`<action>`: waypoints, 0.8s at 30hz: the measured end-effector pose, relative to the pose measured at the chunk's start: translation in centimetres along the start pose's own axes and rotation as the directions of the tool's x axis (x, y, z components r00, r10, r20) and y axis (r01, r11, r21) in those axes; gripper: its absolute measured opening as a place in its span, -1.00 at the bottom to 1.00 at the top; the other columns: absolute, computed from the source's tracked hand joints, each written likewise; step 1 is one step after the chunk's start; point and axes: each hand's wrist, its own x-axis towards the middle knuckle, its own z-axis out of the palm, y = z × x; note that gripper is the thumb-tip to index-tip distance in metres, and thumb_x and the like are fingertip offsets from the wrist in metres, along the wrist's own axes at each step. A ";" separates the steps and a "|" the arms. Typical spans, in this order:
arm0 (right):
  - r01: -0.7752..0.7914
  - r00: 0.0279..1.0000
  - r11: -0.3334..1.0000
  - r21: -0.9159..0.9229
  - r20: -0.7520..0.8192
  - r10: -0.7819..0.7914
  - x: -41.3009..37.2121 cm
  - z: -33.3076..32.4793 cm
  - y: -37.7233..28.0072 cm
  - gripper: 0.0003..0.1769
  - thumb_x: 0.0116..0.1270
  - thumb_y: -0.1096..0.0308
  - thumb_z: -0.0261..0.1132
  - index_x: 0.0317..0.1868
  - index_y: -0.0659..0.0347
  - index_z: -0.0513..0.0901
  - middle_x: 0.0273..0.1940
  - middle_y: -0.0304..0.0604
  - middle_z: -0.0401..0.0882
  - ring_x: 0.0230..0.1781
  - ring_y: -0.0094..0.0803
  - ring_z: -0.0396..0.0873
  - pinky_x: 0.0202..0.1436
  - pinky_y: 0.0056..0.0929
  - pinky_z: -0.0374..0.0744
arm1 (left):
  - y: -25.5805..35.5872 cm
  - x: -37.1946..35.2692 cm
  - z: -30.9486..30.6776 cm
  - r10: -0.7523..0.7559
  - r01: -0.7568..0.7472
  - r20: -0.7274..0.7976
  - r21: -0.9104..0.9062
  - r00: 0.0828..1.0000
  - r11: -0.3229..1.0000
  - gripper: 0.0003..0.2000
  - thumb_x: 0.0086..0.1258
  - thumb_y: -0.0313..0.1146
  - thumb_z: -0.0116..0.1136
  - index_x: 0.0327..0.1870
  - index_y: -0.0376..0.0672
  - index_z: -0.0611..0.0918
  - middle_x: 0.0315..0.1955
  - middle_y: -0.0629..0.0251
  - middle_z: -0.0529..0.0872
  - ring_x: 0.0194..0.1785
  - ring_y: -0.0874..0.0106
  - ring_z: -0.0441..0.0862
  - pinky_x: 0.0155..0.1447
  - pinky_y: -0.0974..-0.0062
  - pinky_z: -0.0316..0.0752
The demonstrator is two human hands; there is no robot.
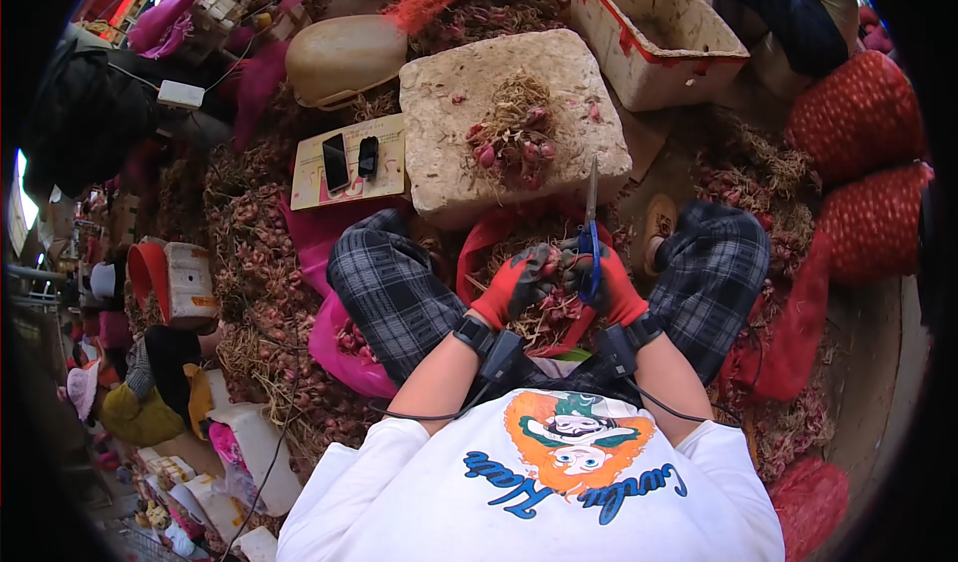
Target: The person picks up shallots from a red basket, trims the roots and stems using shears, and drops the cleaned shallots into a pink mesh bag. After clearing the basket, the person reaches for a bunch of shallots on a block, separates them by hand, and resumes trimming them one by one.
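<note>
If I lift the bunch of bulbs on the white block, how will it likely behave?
The bunch would probably be floppy, as its dry stalks look thin and tangled. It may shed bits, since scraps lie near it on the block. Any bulbs that detach could roll, being rounded.

A phone (335, 162) and a small black gadget (368, 157) lie side by side on a printed yellowish board (391, 181). Beyond them sits a tan tub (344, 58). Farther right stands an open foam box (654, 83) banded with red tape (699, 61). At far left, a person wears a pink hat (83, 388).
</note>
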 end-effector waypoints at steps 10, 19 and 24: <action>0.195 0.944 0.900 -0.391 -0.174 -0.280 1.0 0.6 1.4 -0.71 0.26 0.43 0.27 -0.01 0.27 0.51 -0.27 -0.26 0.59 -0.40 -0.55 0.56 -0.37 -0.57 0.53 | 2.8 -0.3 0.9 0.006 -0.003 -0.032 0.102 0.999 0.995 -0.79 0.47 -0.10 -0.04 -0.17 -0.02 0.52 -0.32 0.42 0.58 -0.37 0.63 0.49 -0.35 0.64 0.42; 0.057 0.919 0.061 -0.996 0.028 -0.394 -4.5 1.9 -0.6 -0.52 0.17 0.00 0.33 -0.08 0.20 0.55 -0.18 -0.02 0.57 -0.15 -0.12 0.56 -0.08 -0.25 0.51 | 5.1 0.8 -1.9 -0.400 0.077 -0.062 -0.944 0.914 0.322 -0.77 0.43 -0.07 0.03 -0.08 0.03 0.54 -0.20 0.35 0.67 -0.22 0.51 0.59 -0.26 0.57 0.54; 0.054 0.933 0.065 -0.996 0.027 -0.358 -5.2 2.5 -0.2 -0.48 0.15 -0.10 0.31 -0.07 0.15 0.56 -0.16 -0.02 0.58 -0.11 -0.08 0.56 -0.07 -0.23 0.51 | 3.5 0.6 -1.5 -0.301 0.105 0.023 -0.960 0.953 0.260 -0.80 0.43 -0.12 0.03 -0.08 0.03 0.53 -0.26 0.45 0.63 -0.26 0.47 0.54 -0.23 0.53 0.48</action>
